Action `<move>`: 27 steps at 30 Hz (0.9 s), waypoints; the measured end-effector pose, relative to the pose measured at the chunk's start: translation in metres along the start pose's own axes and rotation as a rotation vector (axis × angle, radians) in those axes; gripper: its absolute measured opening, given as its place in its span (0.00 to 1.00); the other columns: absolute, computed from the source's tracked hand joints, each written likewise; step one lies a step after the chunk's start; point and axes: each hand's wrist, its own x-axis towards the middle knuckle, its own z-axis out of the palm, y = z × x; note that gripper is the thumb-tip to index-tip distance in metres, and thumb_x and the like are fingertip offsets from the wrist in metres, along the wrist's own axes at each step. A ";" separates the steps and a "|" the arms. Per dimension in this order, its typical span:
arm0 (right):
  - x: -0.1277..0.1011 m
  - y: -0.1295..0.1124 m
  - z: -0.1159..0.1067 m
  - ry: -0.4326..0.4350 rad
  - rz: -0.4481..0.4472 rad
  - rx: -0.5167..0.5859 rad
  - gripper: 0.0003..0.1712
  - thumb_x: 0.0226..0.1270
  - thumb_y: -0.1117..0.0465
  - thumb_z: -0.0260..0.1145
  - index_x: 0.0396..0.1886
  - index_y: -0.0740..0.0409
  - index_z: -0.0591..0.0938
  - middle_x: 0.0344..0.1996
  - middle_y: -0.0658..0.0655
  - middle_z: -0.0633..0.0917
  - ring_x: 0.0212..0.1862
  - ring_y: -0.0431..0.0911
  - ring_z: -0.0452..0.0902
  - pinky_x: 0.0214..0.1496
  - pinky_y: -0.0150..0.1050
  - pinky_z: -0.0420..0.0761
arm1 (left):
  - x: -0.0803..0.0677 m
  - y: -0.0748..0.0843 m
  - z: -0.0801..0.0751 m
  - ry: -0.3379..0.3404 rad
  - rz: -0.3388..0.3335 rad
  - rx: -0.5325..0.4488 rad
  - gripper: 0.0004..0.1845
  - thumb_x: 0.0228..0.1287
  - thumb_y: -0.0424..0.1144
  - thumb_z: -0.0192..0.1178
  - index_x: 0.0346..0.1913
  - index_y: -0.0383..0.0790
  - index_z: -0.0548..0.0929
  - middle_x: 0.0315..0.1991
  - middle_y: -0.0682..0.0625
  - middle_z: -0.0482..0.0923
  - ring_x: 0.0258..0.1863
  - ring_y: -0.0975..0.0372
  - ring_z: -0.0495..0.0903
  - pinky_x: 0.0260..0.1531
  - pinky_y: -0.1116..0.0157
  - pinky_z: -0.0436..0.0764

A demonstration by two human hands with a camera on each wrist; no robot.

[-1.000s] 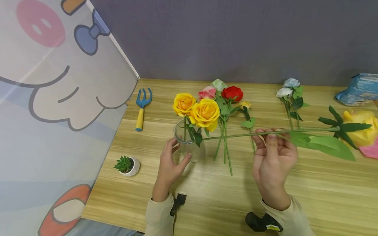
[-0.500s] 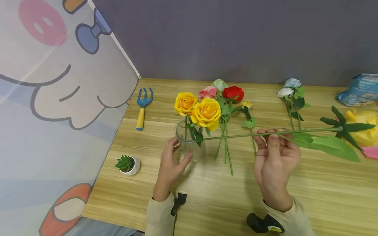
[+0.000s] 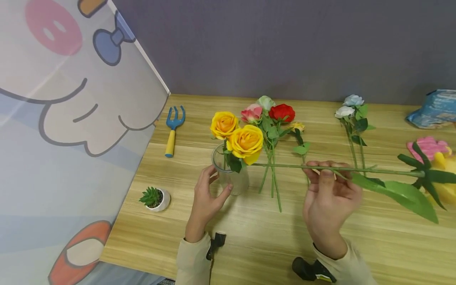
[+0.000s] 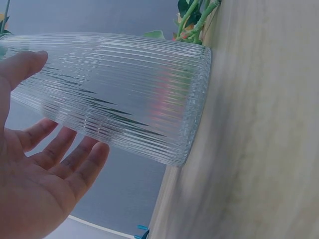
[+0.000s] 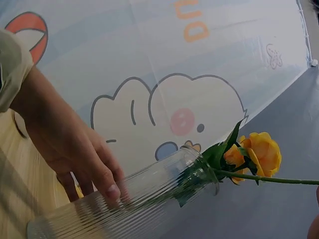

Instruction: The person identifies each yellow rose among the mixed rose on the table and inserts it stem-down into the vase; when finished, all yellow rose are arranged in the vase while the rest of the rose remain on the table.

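My left hand [image 3: 208, 196] holds a ribbed clear glass vase [image 4: 119, 94], thumb on one side and fingers along the other. Two yellow roses [image 3: 246, 143] stand in the vase, their blooms above its rim. With thumb and fingers, my right hand [image 3: 331, 198] pinches the green stem [image 3: 285, 166] of another yellow rose [image 3: 441, 178]. That rose lies sideways in the air, bloom to the right, its large leaf hanging below. In the right wrist view its stem runs up to the vase mouth, close beside the two blooms.
Behind the vase lie a red rose [image 3: 282, 113], a pink one [image 3: 251, 113] and several other stems. White and pale blue flowers [image 3: 344, 111], a blue packet [image 3: 434, 110] and a pink flower [image 3: 424, 147] are rightward. A hand fork [image 3: 171, 136] and potted succulent [image 3: 156, 199] stand left.
The held rose's bloom end has dropped and moved slightly right, uncovering more of the pink flower. The front yellow rose in the vase has shifted down and left. My left hand stays at the vase.
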 end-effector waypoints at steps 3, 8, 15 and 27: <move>-0.001 0.004 0.007 -0.034 -0.070 -0.051 0.09 0.61 0.84 0.67 0.32 0.86 0.73 0.29 0.71 0.83 0.31 0.58 0.88 0.37 0.43 0.92 | 0.000 0.000 0.000 -0.002 0.005 -0.006 0.33 0.61 0.29 0.70 0.68 0.26 0.71 0.63 0.33 0.74 0.63 0.41 0.77 0.57 0.47 0.85; -0.001 0.012 0.020 -0.164 -0.148 -0.204 0.08 0.64 0.82 0.66 0.30 0.84 0.74 0.29 0.67 0.85 0.33 0.53 0.90 0.39 0.39 0.91 | -0.001 0.000 0.000 0.001 0.007 -0.002 0.33 0.61 0.29 0.71 0.68 0.28 0.71 0.63 0.35 0.75 0.62 0.41 0.77 0.56 0.46 0.85; 0.003 0.025 0.034 -0.293 -0.171 -0.326 0.09 0.64 0.79 0.68 0.30 0.84 0.77 0.30 0.63 0.88 0.34 0.49 0.89 0.42 0.39 0.90 | -0.001 0.001 -0.001 0.000 0.002 0.001 0.33 0.61 0.29 0.71 0.68 0.29 0.71 0.63 0.35 0.75 0.62 0.42 0.77 0.57 0.47 0.85; 0.000 0.036 0.039 -0.383 -0.038 -0.472 0.10 0.68 0.75 0.68 0.34 0.84 0.79 0.34 0.59 0.87 0.35 0.47 0.89 0.41 0.39 0.90 | 0.000 0.001 0.001 -0.019 -0.031 0.001 0.34 0.61 0.30 0.71 0.69 0.28 0.70 0.64 0.36 0.74 0.64 0.44 0.77 0.60 0.49 0.84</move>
